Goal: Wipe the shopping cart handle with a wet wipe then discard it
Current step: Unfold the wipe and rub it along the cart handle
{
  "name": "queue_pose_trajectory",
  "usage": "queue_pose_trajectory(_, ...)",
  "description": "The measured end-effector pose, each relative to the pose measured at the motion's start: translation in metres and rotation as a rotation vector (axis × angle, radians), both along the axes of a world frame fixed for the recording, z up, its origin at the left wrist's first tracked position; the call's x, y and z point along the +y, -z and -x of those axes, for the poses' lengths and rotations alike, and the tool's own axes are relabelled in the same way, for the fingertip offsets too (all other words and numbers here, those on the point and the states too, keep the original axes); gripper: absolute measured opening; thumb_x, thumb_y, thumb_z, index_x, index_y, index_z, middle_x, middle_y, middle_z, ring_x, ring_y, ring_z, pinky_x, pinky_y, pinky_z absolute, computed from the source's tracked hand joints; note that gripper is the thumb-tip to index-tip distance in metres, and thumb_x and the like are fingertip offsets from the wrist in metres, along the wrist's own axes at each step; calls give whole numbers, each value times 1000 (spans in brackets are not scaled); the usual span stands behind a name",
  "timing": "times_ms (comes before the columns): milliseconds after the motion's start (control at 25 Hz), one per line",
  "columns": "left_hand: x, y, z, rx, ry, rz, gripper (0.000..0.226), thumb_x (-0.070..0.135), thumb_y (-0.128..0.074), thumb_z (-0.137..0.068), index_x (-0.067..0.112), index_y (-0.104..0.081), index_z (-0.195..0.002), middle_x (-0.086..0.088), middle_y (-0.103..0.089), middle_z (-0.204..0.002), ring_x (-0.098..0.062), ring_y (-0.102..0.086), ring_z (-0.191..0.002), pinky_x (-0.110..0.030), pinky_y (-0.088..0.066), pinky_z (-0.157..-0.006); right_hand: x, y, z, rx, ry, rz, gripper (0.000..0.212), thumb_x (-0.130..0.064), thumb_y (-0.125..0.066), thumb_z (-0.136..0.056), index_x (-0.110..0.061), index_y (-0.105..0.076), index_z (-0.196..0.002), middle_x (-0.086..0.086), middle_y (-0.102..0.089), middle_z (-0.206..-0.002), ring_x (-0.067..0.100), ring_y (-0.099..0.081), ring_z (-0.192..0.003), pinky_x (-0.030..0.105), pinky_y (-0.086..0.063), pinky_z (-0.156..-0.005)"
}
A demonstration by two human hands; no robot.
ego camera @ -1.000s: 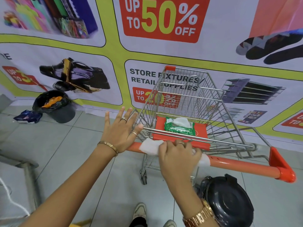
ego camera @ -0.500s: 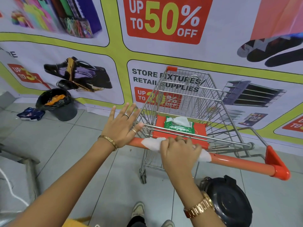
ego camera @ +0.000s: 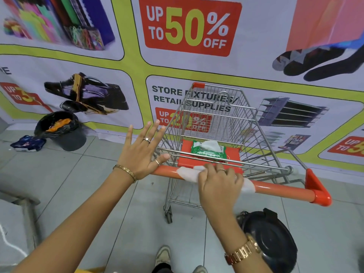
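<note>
I see the right hand clenched around the white wet wipe on the orange tubular cart handle at frame centre, left hand splayed open; risk: the unbraced cart rolls away.

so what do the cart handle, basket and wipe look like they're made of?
Cart handle: seems a glossy orange plastic sleeve, going by the soft highlights and the moulded end cap.
Basket: bare metal wire, probably chrome or zinc plated, a shiny silver grid.
Wet wipe: thin white nonwoven sheet, limp and creased, draping over the bar under the right hand.
</note>
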State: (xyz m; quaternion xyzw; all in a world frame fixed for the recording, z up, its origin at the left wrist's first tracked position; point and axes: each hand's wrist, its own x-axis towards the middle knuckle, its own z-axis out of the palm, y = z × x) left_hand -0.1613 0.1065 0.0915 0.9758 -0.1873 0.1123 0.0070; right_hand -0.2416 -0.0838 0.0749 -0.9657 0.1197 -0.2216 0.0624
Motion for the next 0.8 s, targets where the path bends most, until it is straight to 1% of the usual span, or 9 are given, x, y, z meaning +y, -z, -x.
queue_pose_trajectory(80,1,0,-1,10,-3,27,81,69,5,-81,17,-8,-142,-9,-27,-152,-20,-16,-141,-55,-2,-110,-23,-1,5,36,-60,37,33,-26,-31,-80,-14,-62,-74,8,-66,-66,29,-55,-61,38,-40,-69)
queue_pose_trajectory(160,0,1,-2,8,-19,46,84,71,7,-79,16,-5,-141,-6,-21,-154,-20,-13,-141,-57,-1,-111,-66,1,17,50,22,29,38,-24,-28,-79,-10,-63,-77,15,-66,-70,32,-56,-65,41,-44,-68)
queue_pose_trajectory(280,-2,2,0,-18,-27,38,86,71,10,-77,17,-8,-140,-6,-21,-154,-18,-9,-140,-48,6,-110,-104,-1,30,54,211,-63,48,-28,-23,-82,-7,-65,-94,21,-67,-87,38,-55,-85,50,-39,-90)
queue_pose_trajectory(320,-2,3,0,-17,-24,36,86,71,9,-78,16,-11,-141,-7,-22,-153,-20,-12,-140,-46,6,-110,-96,-1,27,63,241,-78,50,-29,-23,-81,-8,-65,-96,21,-67,-92,38,-55,-90,52,-35,-96)
queue_pose_trajectory(400,-2,2,0,-15,-34,31,87,70,6,-80,15,-19,-142,-8,-26,-152,-23,-20,-140,-45,4,-109,-58,-2,16,65,219,-106,49,-31,-24,-79,-11,-65,-95,17,-68,-94,38,-56,-94,52,-31,-100)
queue_pose_trajectory(520,-1,1,1,-10,-33,7,87,69,4,-81,14,-27,-141,-9,-31,-150,-25,-26,-138,-48,0,-108,-13,2,10,3,63,-74,38,-29,-30,-80,-15,-65,-88,9,-71,-85,34,-59,-83,46,-30,-92)
queue_pose_trajectory(600,0,1,1,-13,-35,8,88,70,5,-80,15,-25,-141,-8,-29,-151,-23,-23,-139,-48,1,-109,-33,3,14,16,2,-58,37,-28,-30,-81,-15,-64,-87,9,-69,-82,32,-58,-76,43,-39,-85)
queue_pose_trajectory(680,-1,3,1,-9,-34,24,90,71,7,-78,15,-22,-142,-7,-25,-152,-21,-17,-140,-51,0,-111,-75,6,24,19,91,-59,40,-27,-27,-80,-11,-63,-87,14,-67,-83,33,-56,-77,46,-43,-83)
queue_pose_trajectory(800,-3,4,2,-8,-40,28,90,71,7,-78,16,-25,-142,-6,-26,-152,-22,-19,-140,-54,-2,-111,-103,4,30,34,236,-104,48,-29,-24,-80,-8,-65,-93,21,-67,-88,37,-54,-88,47,-30,-93)
